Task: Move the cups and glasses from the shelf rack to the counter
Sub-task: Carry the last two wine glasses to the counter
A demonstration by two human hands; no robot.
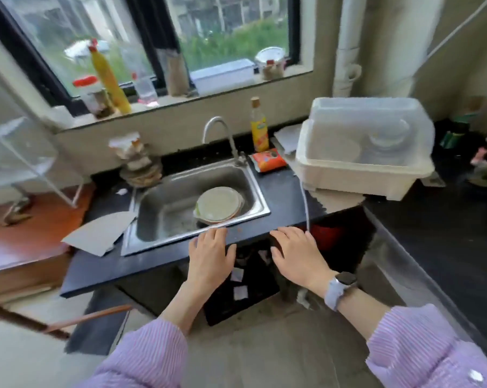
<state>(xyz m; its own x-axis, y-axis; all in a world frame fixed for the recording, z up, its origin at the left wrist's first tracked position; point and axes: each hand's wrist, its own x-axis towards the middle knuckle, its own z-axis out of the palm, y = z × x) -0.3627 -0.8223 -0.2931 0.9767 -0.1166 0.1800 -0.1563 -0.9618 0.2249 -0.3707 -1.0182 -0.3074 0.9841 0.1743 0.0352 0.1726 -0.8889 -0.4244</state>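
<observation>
My left hand (210, 254) and my right hand (297, 254) hover palm-down with fingers spread over the front edge of the dark counter (281, 197), holding nothing. A white wire shelf rack (40, 166) stands at the far left; it is blurred and I cannot make out cups or glasses on it. At the right, a cream dish box with a clear lid (362, 147) sits on the counter, and pale bowls or cups show dimly through the lid.
A steel sink (164, 203) holds stacked plates (218, 204), with a tap (222, 135) behind. A yellow bottle (259, 127) and an orange packet (269, 159) stand by the tap. Cardboard (101, 232) lies left of the sink. Bottles and jars line the windowsill (180, 99).
</observation>
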